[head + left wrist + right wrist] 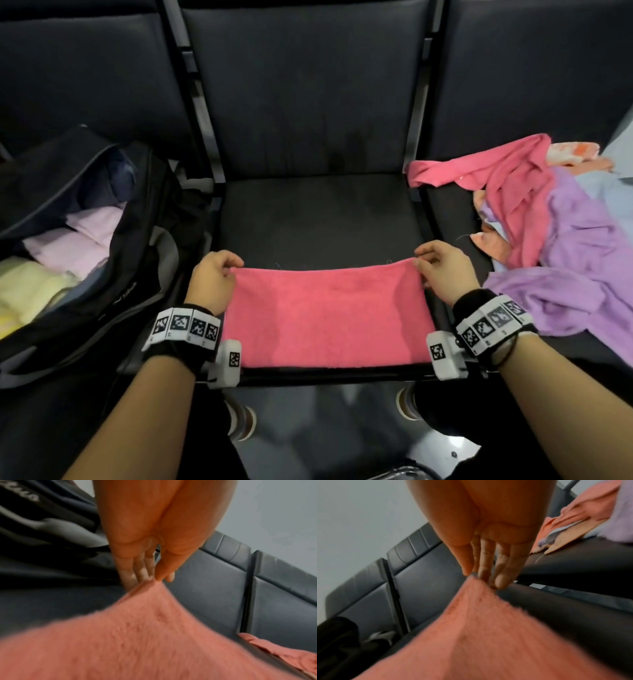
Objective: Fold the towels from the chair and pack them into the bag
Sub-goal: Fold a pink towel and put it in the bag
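Fingers (132, 574) and thumb of the left hand (213, 281) clamped together on the far left corner of the pink towel (325, 313); same pinch by the fingers (500, 580) of the right hand (442, 270) on the far right corner. Far edge lifted slightly between the two pinches and sagging a little in the middle (both wrist views blurred, yet the pinches read plainly). Rest of the pink towel spread flat on the front half of the middle chair seat (318, 212), near edge lying along the seat's front rim.

To the left, on the neighbouring seat, an open black bag (137, 274) with folded pale pink and pale yellow towels inside (68, 246). To the right, on the other neighbouring seat, a loose heap of unfolded towels (555, 233): a second pink one on top toward the back, a purple one spreading toward the front, bits of orange and light blue fabric showing beneath. Marker-covered bands strapped round both wrists.
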